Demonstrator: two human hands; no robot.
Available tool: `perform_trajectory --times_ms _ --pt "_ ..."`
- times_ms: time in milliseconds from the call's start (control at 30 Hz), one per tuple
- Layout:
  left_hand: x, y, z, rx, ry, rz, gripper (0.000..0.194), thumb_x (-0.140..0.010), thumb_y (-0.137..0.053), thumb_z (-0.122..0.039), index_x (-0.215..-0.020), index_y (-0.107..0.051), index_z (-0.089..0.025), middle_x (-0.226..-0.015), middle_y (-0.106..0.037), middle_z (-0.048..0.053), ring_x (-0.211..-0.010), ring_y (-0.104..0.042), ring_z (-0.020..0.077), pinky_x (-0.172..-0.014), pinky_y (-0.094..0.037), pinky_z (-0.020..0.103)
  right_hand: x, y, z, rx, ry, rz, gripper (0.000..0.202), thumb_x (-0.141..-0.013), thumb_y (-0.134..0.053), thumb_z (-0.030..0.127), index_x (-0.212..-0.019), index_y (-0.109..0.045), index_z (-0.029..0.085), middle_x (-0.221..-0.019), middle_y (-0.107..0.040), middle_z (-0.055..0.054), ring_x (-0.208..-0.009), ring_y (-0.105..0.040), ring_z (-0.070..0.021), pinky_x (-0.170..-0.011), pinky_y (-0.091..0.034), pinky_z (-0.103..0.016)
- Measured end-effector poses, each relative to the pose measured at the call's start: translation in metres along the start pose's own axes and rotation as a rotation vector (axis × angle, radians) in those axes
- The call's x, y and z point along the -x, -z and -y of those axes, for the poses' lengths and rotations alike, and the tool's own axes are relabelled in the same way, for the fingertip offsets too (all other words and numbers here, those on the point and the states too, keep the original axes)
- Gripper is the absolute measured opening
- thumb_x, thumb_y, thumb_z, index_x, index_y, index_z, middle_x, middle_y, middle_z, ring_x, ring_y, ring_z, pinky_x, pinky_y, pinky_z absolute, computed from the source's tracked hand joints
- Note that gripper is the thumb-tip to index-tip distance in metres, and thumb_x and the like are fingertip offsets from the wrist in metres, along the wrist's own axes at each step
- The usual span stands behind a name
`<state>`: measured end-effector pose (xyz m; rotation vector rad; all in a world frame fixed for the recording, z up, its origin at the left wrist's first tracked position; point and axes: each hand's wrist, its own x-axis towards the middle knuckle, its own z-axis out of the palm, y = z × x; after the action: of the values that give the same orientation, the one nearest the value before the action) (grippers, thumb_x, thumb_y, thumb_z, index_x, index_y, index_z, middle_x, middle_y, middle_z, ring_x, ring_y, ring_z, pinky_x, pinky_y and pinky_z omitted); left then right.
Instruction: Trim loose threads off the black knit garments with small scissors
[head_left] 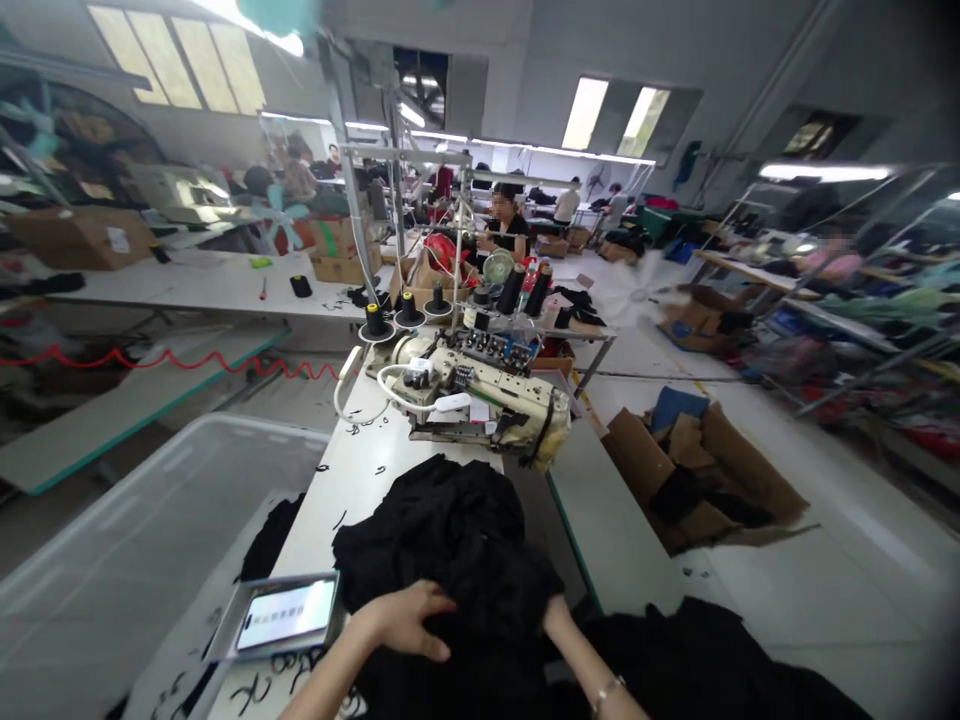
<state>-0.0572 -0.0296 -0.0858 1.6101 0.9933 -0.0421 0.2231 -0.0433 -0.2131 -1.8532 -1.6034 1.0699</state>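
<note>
A heap of black fabric (450, 530) lies bunched on the white sewing table in front of me. My left hand (411, 615) rests on its near left side, fingers spread and thumb apart. My right hand (555, 612) reaches into the right side of the heap. Cloth covers its fingers, so I cannot see whether they grip; a bracelet circles that wrist. Just beyond the fabric stands a cream industrial sewing machine (487, 390), with thread cones (409, 308) behind it. Left of my left hand, a lit phone (289, 612) sits in a shallow box.
A translucent plastic bin (195, 470) stands left of the table. More black fabric (697, 660) lies at my lower right. An open cardboard box (705, 470) is on the floor to the right. Thread scraps dot the tabletop (341, 490). People sit at other machines farther back.
</note>
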Motion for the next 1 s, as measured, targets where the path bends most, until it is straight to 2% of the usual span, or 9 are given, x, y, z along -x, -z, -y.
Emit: perform_trajectory --times_ms 133,300,467,567,633,733,867,933,1000 --pt "0.01 -0.008 0.02 0.105 0.032 0.104 0.05 -0.06 -0.071 -0.041 -0.107 -0.066 -0.026 -0.092 -0.072 0.004 -0.085 -0.066 0.0254 -0.073 -0.05 0.032 0.014 0.026 0.008 0.056 0.029 0.102 0.024 -0.077 -0.053 0.025 -0.096 -0.066 0.023 -0.103 -0.066 -0.006 -0.094 -0.061 -0.0235 -0.083 -0.046 -0.035" --pt "-0.005 0.051 0.04 0.146 0.046 -0.263 0.045 -0.081 -0.039 -0.052 -0.103 -0.06 -0.018 -0.094 -0.066 0.006 -0.084 -0.062 0.0202 -0.064 -0.046 0.026 0.019 0.038 0.037 0.129 0.16 0.164 0.031 -0.082 -0.041 0.023 -0.102 -0.064 0.024 -0.107 -0.063 -0.004 -0.099 -0.059 -0.0185 -0.086 -0.043 -0.026" --pt "-0.034 0.094 0.062 0.085 0.099 -0.492 0.055 -0.081 -0.028 -0.056 -0.093 -0.06 -0.014 -0.09 -0.065 0.01 -0.088 -0.059 0.0245 -0.078 -0.045 0.034 0.031 0.008 0.039 0.294 0.096 0.372 0.047 -0.072 -0.061 0.04 -0.116 -0.057 0.027 -0.115 -0.06 -0.005 -0.103 -0.057 -0.0242 -0.089 -0.041 -0.03" --pt "-0.048 0.078 0.068 0.024 0.105 -0.443 0.056 -0.07 -0.049 -0.057 -0.108 -0.06 -0.017 -0.113 -0.061 0.012 -0.107 -0.053 0.0291 -0.092 -0.039 0.039 0.039 -0.018 0.024 0.369 0.002 0.517 0.063 -0.058 -0.071 0.036 -0.119 -0.056 0.03 -0.117 -0.059 -0.005 -0.102 -0.058 -0.0301 -0.087 -0.043 -0.034" --pt "-0.057 0.053 0.07 -0.025 0.128 -0.367 0.077 -0.051 -0.071 -0.05 -0.121 -0.054 -0.022 -0.133 -0.048 0.014 -0.121 -0.041 0.0353 -0.097 -0.034 0.047 0.043 -0.028 0.014 0.366 -0.05 0.547 0.057 -0.06 -0.069 0.036 -0.116 -0.058 0.033 -0.119 -0.059 -0.004 -0.098 -0.06 -0.0308 -0.083 -0.046 -0.034" --pt "-0.066 0.013 0.072 -0.103 0.187 -0.311 0.106 -0.037 -0.08 -0.036 -0.134 -0.04 -0.024 -0.145 -0.031 0.015 -0.132 -0.02 0.0436 -0.098 -0.023 0.063 0.052 -0.029 0.0 0.27 -0.02 0.372 0.053 -0.066 -0.063 0.039 -0.118 -0.055 0.036 -0.13 -0.05 -0.002 -0.095 -0.062 -0.0297 -0.079 -0.049 -0.033" --pt "-0.047 -0.002 0.089 -0.194 0.228 -0.44 0.076 -0.073 -0.053 -0.045 -0.141 -0.025 -0.025 -0.149 -0.023 0.005 -0.138 -0.007 0.0257 -0.108 -0.012 0.05 0.074 -0.011 -0.022 0.154 -0.011 -0.041 0.051 -0.079 -0.048 0.045 -0.127 -0.047 0.027 -0.136 -0.042 -0.008 -0.107 -0.057 -0.0297 -0.081 -0.05 -0.034" --pt "-0.018 0.005 0.109 -0.244 0.315 -0.569 0.073 -0.082 -0.038 -0.045 -0.144 -0.012 -0.018 -0.152 -0.011 0.006 -0.138 0.007 0.0225 -0.11 -0.001 0.047 0.085 -0.003 -0.031 0.163 -0.061 -0.07 0.053 -0.079 -0.048 0.047 -0.127 -0.046 0.024 -0.134 -0.045 -0.01 -0.112 -0.053 -0.03 -0.084 -0.049 -0.034" --pt "0.022 0.015 0.134 -0.331 0.469 -0.672 0.091 -0.076 -0.045 -0.048 -0.143 0.002 -0.008 -0.152 0.005 0.013 -0.133 0.025 0.0288 -0.104 0.012 0.056 0.095 0.001 -0.036 0.184 -0.068 0.036 0.059 -0.076 -0.052 0.043 -0.13 -0.043 0.022 -0.135 -0.043 -0.01 -0.116 -0.05 -0.0289 -0.09 -0.046 -0.034"
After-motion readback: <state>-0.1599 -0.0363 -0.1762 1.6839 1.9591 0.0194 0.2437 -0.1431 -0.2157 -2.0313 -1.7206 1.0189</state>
